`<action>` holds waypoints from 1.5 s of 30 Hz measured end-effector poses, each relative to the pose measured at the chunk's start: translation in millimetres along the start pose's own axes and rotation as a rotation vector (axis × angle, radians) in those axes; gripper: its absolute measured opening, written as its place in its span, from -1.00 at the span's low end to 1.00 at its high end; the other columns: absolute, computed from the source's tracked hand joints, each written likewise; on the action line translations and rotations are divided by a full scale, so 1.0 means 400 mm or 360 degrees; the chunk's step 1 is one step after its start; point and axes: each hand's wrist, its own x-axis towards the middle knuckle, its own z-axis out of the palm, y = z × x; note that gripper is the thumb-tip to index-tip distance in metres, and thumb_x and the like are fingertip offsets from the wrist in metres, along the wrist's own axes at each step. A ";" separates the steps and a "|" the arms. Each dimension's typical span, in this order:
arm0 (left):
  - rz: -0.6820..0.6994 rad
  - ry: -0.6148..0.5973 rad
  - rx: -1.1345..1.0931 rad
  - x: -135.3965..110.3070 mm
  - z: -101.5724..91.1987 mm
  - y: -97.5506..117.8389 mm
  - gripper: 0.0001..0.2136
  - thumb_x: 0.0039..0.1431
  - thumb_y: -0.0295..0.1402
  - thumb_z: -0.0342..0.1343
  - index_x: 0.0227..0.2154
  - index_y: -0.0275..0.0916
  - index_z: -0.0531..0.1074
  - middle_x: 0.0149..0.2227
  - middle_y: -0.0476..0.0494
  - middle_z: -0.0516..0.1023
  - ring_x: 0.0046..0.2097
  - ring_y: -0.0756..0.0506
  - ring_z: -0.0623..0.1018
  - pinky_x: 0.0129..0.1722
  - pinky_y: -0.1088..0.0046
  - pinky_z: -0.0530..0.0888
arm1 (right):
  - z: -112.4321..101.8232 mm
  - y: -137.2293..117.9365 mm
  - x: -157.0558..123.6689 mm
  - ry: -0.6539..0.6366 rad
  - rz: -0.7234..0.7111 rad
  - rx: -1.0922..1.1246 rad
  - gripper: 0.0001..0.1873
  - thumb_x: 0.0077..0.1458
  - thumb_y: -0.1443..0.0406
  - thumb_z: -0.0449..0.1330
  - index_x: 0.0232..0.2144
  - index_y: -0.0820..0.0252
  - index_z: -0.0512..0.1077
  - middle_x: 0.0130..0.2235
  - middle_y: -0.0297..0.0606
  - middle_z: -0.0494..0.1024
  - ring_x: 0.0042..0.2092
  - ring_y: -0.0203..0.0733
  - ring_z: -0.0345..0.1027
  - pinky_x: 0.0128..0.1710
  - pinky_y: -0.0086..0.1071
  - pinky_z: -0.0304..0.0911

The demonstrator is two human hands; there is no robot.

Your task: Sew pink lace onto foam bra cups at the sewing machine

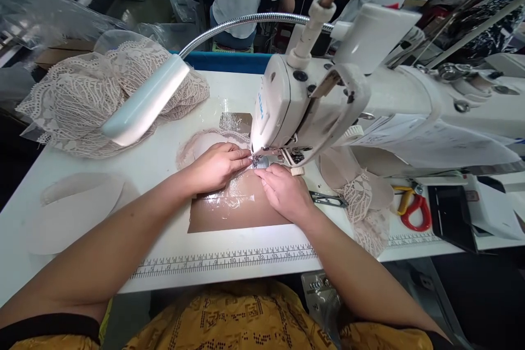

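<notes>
My left hand (217,167) is by the sewing machine's needle, fingers pressed together on a beige lace piece (197,147) that spreads out behind it. My right hand (287,192) comes in from the other side, fingers bent and closed, with fingertips close to the presser foot (256,161). Whatever lies under those fingertips is too small to make out. Above both hands stands the white sewing machine (276,104). A brown taped sheet (229,208) covers the machine bed beneath the hands.
A lace heap (94,93) and a lamp (147,98) are at left, near pale cup-shaped pieces (82,208). At right lie thread snips (328,199), more lace pieces (361,197), red-handled scissors (416,213) and a phone (451,216). A printed ruler (229,262) runs along the front edge.
</notes>
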 end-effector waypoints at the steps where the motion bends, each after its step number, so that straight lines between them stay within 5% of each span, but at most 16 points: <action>1: 0.0003 0.0015 -0.0007 0.000 0.001 -0.001 -0.63 0.19 -0.51 0.00 0.05 -0.29 0.46 0.11 -0.24 0.50 -0.09 -0.20 0.48 -0.13 0.23 0.45 | 0.000 0.000 0.001 0.0003 0.0008 0.0014 -0.62 0.19 0.40 0.05 -0.01 0.10 0.51 -0.18 -0.24 0.58 -0.17 -0.14 0.39 -0.25 -0.34 0.23; 14: -0.0252 -0.0188 0.0184 -0.007 -0.051 0.050 -0.66 0.32 -0.34 -0.06 0.05 -0.32 0.47 0.09 -0.27 0.49 -0.10 -0.23 0.49 -0.21 0.25 0.48 | -0.005 0.004 0.006 0.0012 0.0056 0.0083 -0.65 0.21 0.35 0.03 -0.06 0.10 0.53 -0.16 -0.24 0.60 -0.19 -0.16 0.42 -0.21 -0.35 0.25; 30: -0.0249 -0.0059 0.0138 0.007 -0.017 0.105 -0.66 0.35 -0.35 -0.09 0.01 -0.36 0.51 0.06 -0.23 0.53 -0.25 -0.16 0.48 -0.23 0.26 0.49 | -0.006 0.004 0.005 0.0019 0.0022 0.0095 -0.66 0.19 0.37 0.03 -0.11 0.12 0.55 -0.22 -0.22 0.59 -0.20 -0.14 0.42 -0.27 -0.35 0.23; 35: -0.0217 -0.0059 -0.0018 -0.002 -0.031 0.099 -0.66 0.35 -0.33 -0.10 -0.02 -0.36 0.51 0.04 -0.27 0.52 -0.14 -0.20 0.50 -0.14 0.25 0.47 | -0.012 0.004 0.002 0.0022 -0.0009 0.0132 -0.67 0.19 0.38 0.03 -0.13 0.12 0.55 -0.24 -0.22 0.59 -0.21 -0.15 0.41 -0.25 -0.36 0.22; 45: -0.0084 -0.0426 -0.0099 -0.015 -0.074 0.091 -0.72 0.29 -0.26 -0.03 -0.16 -0.29 0.52 -0.29 -0.19 0.51 -0.33 -0.14 0.49 -0.33 0.31 0.40 | -0.012 0.012 0.000 0.0055 0.0000 0.0128 -0.66 0.17 0.41 0.02 -0.14 0.13 0.56 -0.23 -0.20 0.56 -0.26 -0.16 0.36 -0.26 -0.36 0.18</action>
